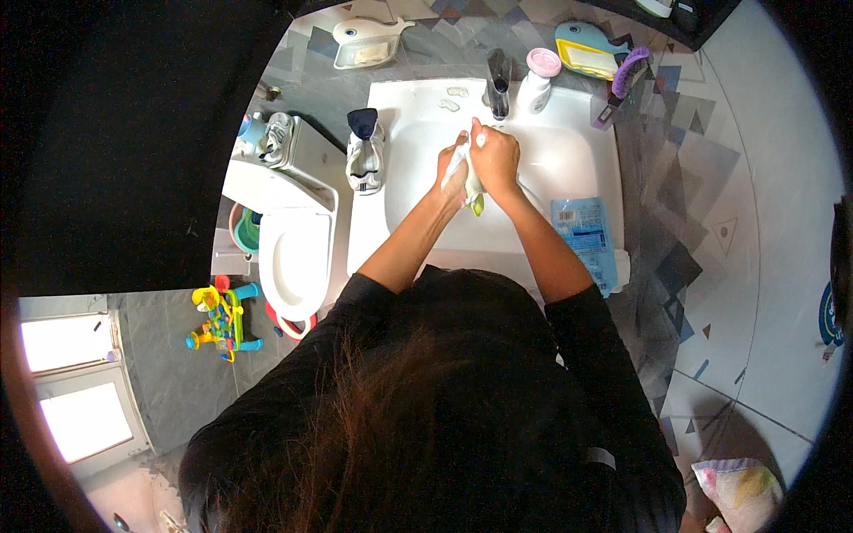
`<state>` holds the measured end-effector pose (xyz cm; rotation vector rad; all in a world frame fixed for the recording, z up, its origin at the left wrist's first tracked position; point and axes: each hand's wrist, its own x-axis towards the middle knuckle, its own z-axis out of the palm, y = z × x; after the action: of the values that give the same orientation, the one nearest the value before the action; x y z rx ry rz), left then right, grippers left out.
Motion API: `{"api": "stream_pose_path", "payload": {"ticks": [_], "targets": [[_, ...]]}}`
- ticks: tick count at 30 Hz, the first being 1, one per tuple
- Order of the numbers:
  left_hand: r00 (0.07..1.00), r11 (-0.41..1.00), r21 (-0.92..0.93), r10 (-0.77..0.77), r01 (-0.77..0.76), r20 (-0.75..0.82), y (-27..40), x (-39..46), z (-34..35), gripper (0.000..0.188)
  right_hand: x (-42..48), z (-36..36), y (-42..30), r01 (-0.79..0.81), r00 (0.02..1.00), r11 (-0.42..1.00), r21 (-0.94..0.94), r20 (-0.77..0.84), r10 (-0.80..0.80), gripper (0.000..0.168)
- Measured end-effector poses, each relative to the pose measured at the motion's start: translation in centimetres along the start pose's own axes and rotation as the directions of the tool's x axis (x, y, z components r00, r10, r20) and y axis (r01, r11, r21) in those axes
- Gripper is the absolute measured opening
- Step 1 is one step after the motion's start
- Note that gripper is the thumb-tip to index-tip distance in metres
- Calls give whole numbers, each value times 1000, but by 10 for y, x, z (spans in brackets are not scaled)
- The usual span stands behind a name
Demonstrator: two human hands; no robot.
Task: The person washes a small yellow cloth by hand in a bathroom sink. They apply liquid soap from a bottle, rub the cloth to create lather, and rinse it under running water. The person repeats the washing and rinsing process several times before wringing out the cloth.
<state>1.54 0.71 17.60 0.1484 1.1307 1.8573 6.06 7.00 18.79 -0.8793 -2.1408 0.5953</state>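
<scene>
Both of my hands are together over the white washbasin (566, 156). My left hand (454, 170) grips one side of a soapy white cloth item (474, 188), whose lower end is yellow-green. Closed in a fist on its other side is my right hand (494, 158), touching or nearly touching the left. White suds cover the cloth and the left palm, and a blob of foam sits by the right thumb. The fingers hide much of the cloth, so its exact kind is unclear. Just beyond my hands stands the dark faucet (498, 86).
A white shoe (365, 160) rests on the basin's left rim, a blue pouch (585, 240) on its right. Behind stand a pink-topped bottle (538, 80), a purple brush (630, 73) and whale-shaped soap dishes (363, 50). At left are a toilet (296, 266) and a colourful toy (226, 320).
</scene>
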Motion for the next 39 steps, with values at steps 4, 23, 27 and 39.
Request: {"api": "stream_pose_path", "payload": {"ticks": [4,23,27,39], "targets": [[987,929,-369,45,15,154,-10,2,-27,31,-32,-12,-35,288,955,954,89,43,-292,31],[982,881,-462,-15,101,186,-4,4,-21,41,-33,2,-38,223,971,974,40,85,-225,30],[997,995,-86,53,-48,61,0,-2,-9,34,-2,-5,-5,-91,996,994,61,1,91,33],[992,947,-319,78,-43,96,-5,-5,-19,32,-27,11,-28,97,992,995,-9,77,-96,22]]}}
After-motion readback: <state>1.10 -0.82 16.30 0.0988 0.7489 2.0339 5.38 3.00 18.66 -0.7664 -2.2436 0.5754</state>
